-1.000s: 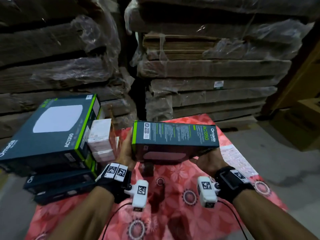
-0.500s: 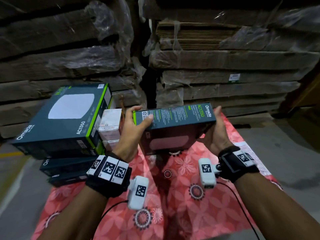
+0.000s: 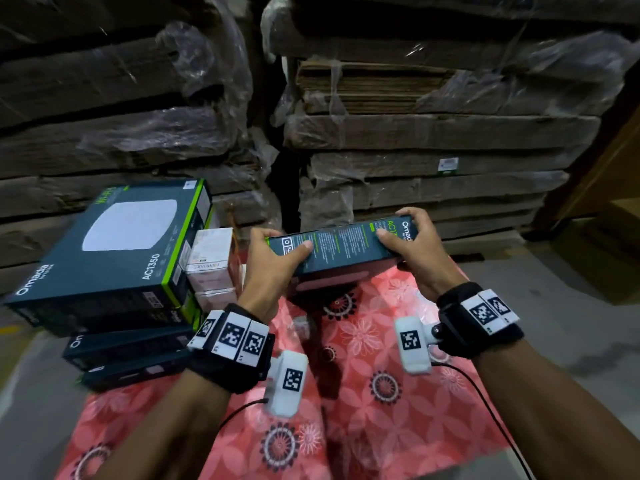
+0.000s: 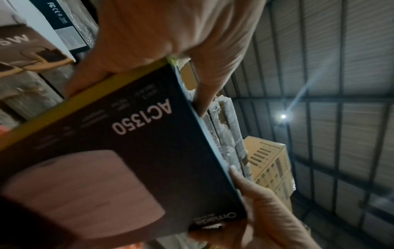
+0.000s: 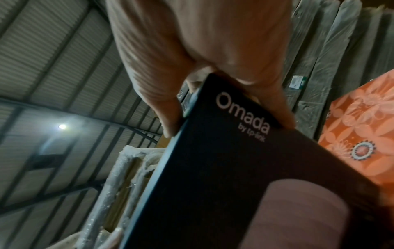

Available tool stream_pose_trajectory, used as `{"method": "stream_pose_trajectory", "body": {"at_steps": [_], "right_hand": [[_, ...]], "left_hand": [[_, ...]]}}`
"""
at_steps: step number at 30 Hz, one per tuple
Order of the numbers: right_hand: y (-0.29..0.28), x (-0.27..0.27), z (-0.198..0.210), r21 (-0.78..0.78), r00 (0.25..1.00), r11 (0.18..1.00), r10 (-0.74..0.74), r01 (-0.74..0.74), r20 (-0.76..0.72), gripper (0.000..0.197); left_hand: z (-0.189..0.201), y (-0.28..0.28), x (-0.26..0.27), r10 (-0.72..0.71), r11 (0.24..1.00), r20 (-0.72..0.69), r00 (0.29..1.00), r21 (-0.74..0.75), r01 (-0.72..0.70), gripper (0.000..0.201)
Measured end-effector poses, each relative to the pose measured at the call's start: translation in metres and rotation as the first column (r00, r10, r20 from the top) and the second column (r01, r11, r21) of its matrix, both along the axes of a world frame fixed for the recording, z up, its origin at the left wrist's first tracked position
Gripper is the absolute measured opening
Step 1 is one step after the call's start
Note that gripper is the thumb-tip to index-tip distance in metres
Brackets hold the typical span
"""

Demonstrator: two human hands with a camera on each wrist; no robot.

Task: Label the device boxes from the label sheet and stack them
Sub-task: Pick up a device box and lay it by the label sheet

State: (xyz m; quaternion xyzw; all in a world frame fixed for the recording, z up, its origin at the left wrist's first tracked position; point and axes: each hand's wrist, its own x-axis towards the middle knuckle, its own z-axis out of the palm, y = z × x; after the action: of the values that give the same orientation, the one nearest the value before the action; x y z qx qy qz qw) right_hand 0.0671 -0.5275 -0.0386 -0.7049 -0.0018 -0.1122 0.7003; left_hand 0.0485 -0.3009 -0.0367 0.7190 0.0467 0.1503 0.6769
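Note:
Both hands hold a dark Omada AC1350 device box [image 3: 343, 249] upright on edge above the red floral cloth [image 3: 363, 393], its printed side panel facing up. My left hand [image 3: 277, 254] grips its left end, thumb on the panel. My right hand [image 3: 412, 244] grips the right end, fingers curled over the far edge. The wrist views show the box front [image 4: 132, 151] [image 5: 234, 168] with my left hand [image 4: 166, 50] and my right hand [image 5: 202, 59] clamped on its corners. A stack of like boxes [image 3: 114, 258] stands at the left. No label sheet is visible.
Small white cartons [image 3: 211, 261] stand between the stack and the held box. Shrink-wrapped bales of flat cardboard [image 3: 433, 133] wall off the back. Brown cartons [image 3: 609, 244] sit at the right on grey concrete floor [image 3: 571, 323].
The held box has moved away from me and tipped so its side panel faces up. Both hands shifted from under its ends to over its top corners.

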Motion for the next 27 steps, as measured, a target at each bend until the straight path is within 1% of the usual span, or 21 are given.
{"method": "stream_pose_trajectory", "body": {"at_steps": [2, 4, 6, 8, 11, 13, 17, 19, 22, 24, 27], "right_hand": [[-0.001, -0.001, -0.01, -0.041, 0.999, 0.999, -0.016, 0.018, 0.032, 0.044], [-0.003, -0.006, -0.028, -0.091, 0.999, 0.995, -0.023, 0.026, 0.034, 0.045], [-0.006, -0.012, -0.053, -0.13, 1.0, 0.991, -0.007, 0.007, -0.002, 0.047], [-0.008, -0.02, -0.077, -0.196, 0.998, 0.98, 0.022, -0.032, -0.053, 0.046], [-0.009, -0.027, -0.104, -0.254, 0.986, 0.962, 0.067, -0.104, -0.152, 0.05], [-0.007, -0.03, -0.115, -0.294, 0.98, 0.947, 0.079, -0.13, -0.181, 0.05], [-0.003, -0.036, -0.136, -0.383, 0.966, 0.91, 0.064, -0.16, -0.251, 0.05], [0.001, -0.036, -0.145, -0.433, 0.958, 0.884, 0.054, -0.177, -0.283, 0.056], [0.004, -0.031, -0.158, -0.524, 0.948, 0.823, 0.052, -0.22, -0.315, 0.067], [0.008, -0.029, -0.167, -0.573, 0.925, 0.771, 0.053, -0.278, -0.377, 0.071], [0.016, -0.03, -0.182, -0.617, 0.887, 0.704, 0.039, -0.35, -0.46, 0.08]], "left_hand": [[-0.012, 0.0, 0.001, 0.016, 0.999, 0.025, 1.0, 0.038, -0.017, 0.047], [-0.03, 0.001, 0.001, 0.022, 0.992, 0.01, 1.0, 0.122, -0.023, 0.047], [-0.053, 0.003, -0.002, 0.019, 0.976, -0.031, 0.999, 0.218, -0.012, 0.049], [-0.075, 0.007, -0.008, 0.003, 0.962, -0.092, 0.996, 0.271, 0.022, 0.056], [-0.102, 0.012, -0.018, -0.038, 0.948, -0.151, 0.988, 0.307, 0.083, 0.057], [-0.115, 0.013, -0.024, -0.056, 0.945, -0.177, 0.983, 0.307, 0.109, 0.057], [-0.139, 0.013, -0.032, -0.059, 0.933, -0.233, 0.971, 0.332, 0.136, 0.06], [-0.148, 0.015, -0.034, -0.054, 0.92, -0.259, 0.964, 0.363, 0.15, 0.064], [-0.156, 0.016, -0.033, -0.066, 0.886, -0.321, 0.945, 0.416, 0.203, 0.065], [-0.164, 0.017, -0.033, -0.08, 0.862, -0.396, 0.915, 0.434, 0.263, 0.067], [-0.175, 0.016, -0.038, -0.086, 0.806, -0.504, 0.859, 0.472, 0.358, 0.075]]}}
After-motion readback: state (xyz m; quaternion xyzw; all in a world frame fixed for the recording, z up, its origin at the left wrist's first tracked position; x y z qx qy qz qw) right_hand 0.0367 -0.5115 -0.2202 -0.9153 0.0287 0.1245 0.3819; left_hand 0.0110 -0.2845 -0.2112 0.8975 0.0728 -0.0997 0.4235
